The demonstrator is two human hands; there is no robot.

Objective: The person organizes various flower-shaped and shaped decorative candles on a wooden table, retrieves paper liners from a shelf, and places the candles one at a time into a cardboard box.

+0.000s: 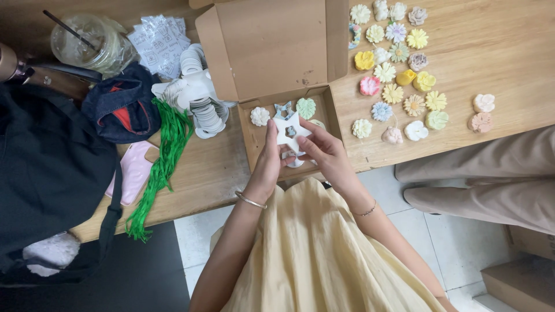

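Observation:
Both my hands hold a white star-shaped piece (291,131) with a small blue shape at its centre, just above the open cardboard box (248,134). My left hand (268,157) grips its left side with the thumb up along the edge. From the right, my right hand (325,149) pinches its lower right point. Inside the box lie a white flower piece (259,116), a blue-and-white piece (283,108) and a pale green flower piece (306,107). More white pieces show under my fingers.
Several pastel flower-shaped pieces (393,92) lie spread on the wooden table (497,52) at right. A green raffia bundle (167,156), stacked white round tags (205,110), a denim pouch (122,107), a plastic cup (92,43) and a black bag (46,173) are at left. Another person's legs (491,185) are at right.

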